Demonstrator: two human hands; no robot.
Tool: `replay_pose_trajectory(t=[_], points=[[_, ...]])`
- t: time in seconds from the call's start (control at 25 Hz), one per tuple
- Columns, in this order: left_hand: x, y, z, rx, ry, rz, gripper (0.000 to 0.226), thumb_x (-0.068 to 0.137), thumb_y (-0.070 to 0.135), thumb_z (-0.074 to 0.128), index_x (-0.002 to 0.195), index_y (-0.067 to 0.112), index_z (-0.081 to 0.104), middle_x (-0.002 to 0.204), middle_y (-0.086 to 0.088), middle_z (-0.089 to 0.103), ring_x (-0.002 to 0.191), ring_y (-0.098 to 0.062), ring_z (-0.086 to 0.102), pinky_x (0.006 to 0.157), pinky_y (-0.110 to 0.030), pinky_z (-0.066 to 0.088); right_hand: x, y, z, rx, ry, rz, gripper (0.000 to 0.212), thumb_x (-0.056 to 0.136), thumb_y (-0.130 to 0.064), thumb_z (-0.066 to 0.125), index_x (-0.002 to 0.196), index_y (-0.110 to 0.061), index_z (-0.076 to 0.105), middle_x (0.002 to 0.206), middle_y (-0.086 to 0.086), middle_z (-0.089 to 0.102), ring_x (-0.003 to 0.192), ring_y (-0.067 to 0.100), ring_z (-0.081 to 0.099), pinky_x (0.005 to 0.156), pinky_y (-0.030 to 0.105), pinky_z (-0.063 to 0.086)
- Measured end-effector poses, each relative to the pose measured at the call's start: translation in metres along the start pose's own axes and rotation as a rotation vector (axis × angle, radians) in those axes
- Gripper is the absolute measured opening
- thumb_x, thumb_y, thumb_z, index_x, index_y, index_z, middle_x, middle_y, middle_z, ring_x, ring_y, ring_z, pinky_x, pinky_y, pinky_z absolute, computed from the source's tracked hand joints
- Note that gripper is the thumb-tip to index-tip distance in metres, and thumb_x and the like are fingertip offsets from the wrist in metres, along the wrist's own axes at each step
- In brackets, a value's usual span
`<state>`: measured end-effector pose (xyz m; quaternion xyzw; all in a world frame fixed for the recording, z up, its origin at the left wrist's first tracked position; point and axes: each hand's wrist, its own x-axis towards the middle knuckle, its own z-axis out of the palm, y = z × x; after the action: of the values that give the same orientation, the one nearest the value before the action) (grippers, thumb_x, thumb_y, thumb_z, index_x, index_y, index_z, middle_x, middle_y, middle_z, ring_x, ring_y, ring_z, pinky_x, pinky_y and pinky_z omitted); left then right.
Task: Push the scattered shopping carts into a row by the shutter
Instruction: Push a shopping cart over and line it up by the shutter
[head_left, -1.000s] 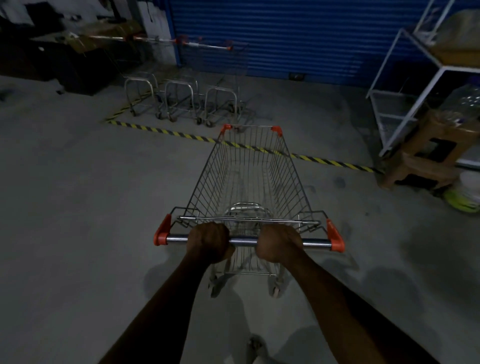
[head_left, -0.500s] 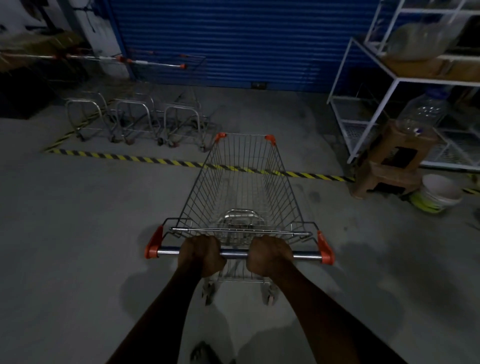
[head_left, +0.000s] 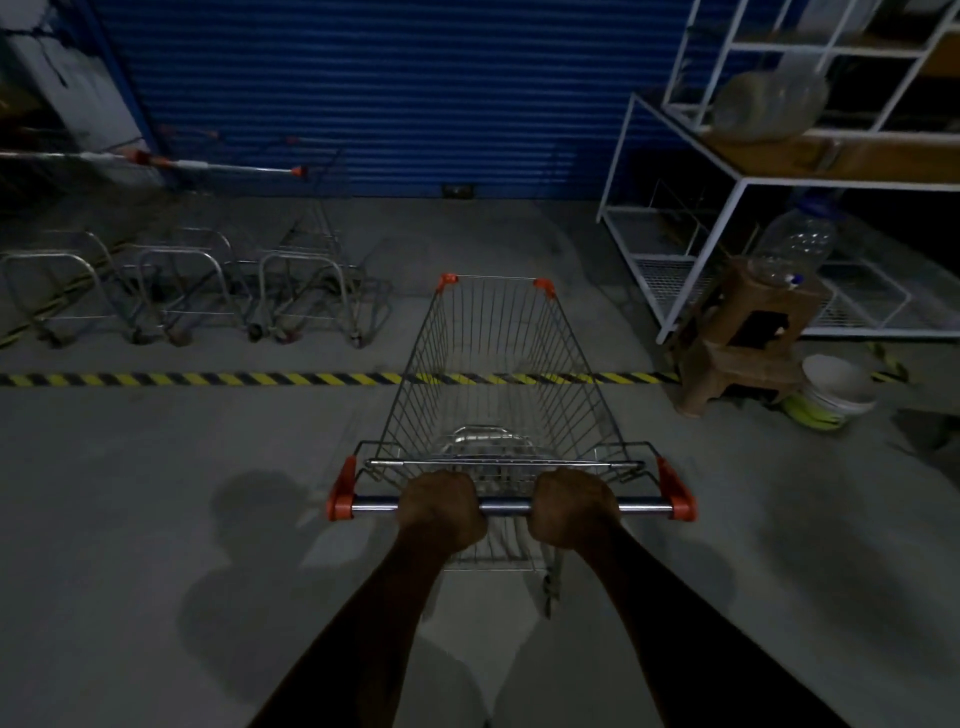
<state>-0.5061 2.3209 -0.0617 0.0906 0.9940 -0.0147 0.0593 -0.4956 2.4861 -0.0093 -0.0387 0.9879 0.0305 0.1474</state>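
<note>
A wire shopping cart (head_left: 498, 364) with orange corner caps stands in front of me, pointing at the blue shutter (head_left: 374, 93). My left hand (head_left: 441, 512) and my right hand (head_left: 574, 506) both grip its metal handle bar (head_left: 506, 505). The cart's front end reaches past the yellow-black floor stripe (head_left: 208, 379). Three parked carts (head_left: 218, 280) stand side by side at the far left, beyond the stripe, their baskets dim in the dark.
A white metal shelf rack (head_left: 727, 182) with large plastic bottles stands at the right. In front of it are stacked brown plastic stools (head_left: 737, 343) and a white bucket (head_left: 836, 389). Open concrete floor lies between the parked carts and the rack.
I have walked the cart forward and turned right: the shutter now faces me squarely, the parked carts have slid to the left, and the cart's front has crossed the stripe.
</note>
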Motion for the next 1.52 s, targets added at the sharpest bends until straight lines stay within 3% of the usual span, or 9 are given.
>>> replay_pose_trajectory(t=[0.28,0.48,0.6,0.84,1.0,1.08,1.24,1.44,1.52], points=[[0.125,-0.022,-0.013,-0.011,0.026,0.005,0.037,0.08,0.043,0.061,0.103,0.015,0.068,0.104,-0.006,0.07,0.097,-0.027,0.068,0.083,-0.035,0.051,0.129,0.018,-0.021,-0.019,-0.055,-0.061,0.03,0.083,-0.038,0.059,0.103,-0.017,0.066,0.111,0.006,0.07,0.103,0.03,0.066,0.088,0.035,0.054],[0.235,-0.047,-0.03,0.0,0.052,0.032,0.031,0.052,0.04,0.078,0.06,0.014,0.062,0.056,-0.007,0.058,0.049,-0.029,0.06,0.047,-0.029,0.045,0.251,0.03,-0.049,0.053,-0.016,-0.052,0.023,0.09,-0.033,0.055,0.104,-0.018,0.066,0.112,0.009,0.068,0.103,0.031,0.065,0.083,0.034,0.05],[0.308,-0.061,-0.051,-0.048,-0.03,-0.003,0.022,0.075,0.043,0.06,0.073,0.022,0.056,0.065,-0.002,0.05,0.071,-0.028,0.064,0.052,-0.025,0.036,0.321,0.036,-0.068,0.054,0.026,-0.118,0.034,0.08,-0.034,0.056,0.108,-0.017,0.066,0.116,0.007,0.069,0.107,0.031,0.066,0.09,0.037,0.052],[0.433,-0.096,-0.025,-0.066,-0.018,-0.045,0.032,0.05,0.045,0.063,0.057,0.015,0.062,0.053,-0.006,0.058,0.046,-0.03,0.06,0.049,-0.03,0.047,0.454,0.046,-0.099,0.076,0.074,-0.275,0.051,0.064,-0.034,0.038,0.099,-0.012,0.068,0.108,0.011,0.071,0.102,0.035,0.067,0.091,0.038,0.051],[0.517,-0.118,-0.068,-0.023,-0.169,-0.057,0.037,0.074,0.049,0.057,0.084,0.015,0.068,0.081,-0.008,0.068,0.076,-0.03,0.069,0.067,-0.033,0.051,0.555,0.038,-0.117,0.043,0.163,-0.141,0.015,0.046,-0.037,0.06,0.056,-0.026,0.058,0.053,0.006,0.054,0.049,0.031,0.062,0.048,0.038,0.049],[0.571,-0.141,-0.07,-0.018,-0.05,-0.071,0.043,0.078,0.054,0.052,0.097,0.019,0.068,0.095,-0.005,0.07,0.092,-0.028,0.068,0.075,-0.032,0.049,0.617,0.036,-0.121,0.151,0.247,-0.157,0.04,0.026,-0.041,0.065,0.042,-0.025,0.033,0.041,0.003,0.021,0.027,0.02,0.03,0.034,0.02,0.021],[0.668,-0.19,-0.064,-0.015,0.016,-0.021,0.034,0.044,0.049,0.064,0.054,0.017,0.063,0.051,-0.005,0.058,0.044,-0.029,0.061,0.042,-0.024,0.039,0.711,0.015,-0.139,0.155,0.268,-0.132,0.012,0.048,-0.031,0.058,0.051,-0.019,0.057,0.053,0.005,0.058,0.047,0.029,0.06,0.048,0.036,0.052],[0.777,-0.24,-0.089,0.064,-0.006,-0.024,0.039,0.079,0.044,0.055,0.104,0.017,0.067,0.109,-0.005,0.07,0.105,-0.027,0.067,0.087,-0.032,0.049,0.822,-0.014,-0.183,0.088,0.248,-0.076,0.015,0.044,-0.034,0.056,0.044,-0.019,0.053,0.043,-0.001,0.051,0.035,0.022,0.052,0.036,0.022,0.022],[0.832,-0.26,-0.087,0.05,-0.009,-0.047,0.037,0.082,0.041,0.054,0.107,0.017,0.066,0.113,-0.003,0.069,0.108,-0.025,0.066,0.088,-0.033,0.048,0.872,-0.021,-0.202,0.042,0.206,-0.038,0.014,0.046,-0.032,0.057,0.051,-0.019,0.058,0.05,0.001,0.057,0.043,0.025,0.058,0.039,0.027,0.034]])
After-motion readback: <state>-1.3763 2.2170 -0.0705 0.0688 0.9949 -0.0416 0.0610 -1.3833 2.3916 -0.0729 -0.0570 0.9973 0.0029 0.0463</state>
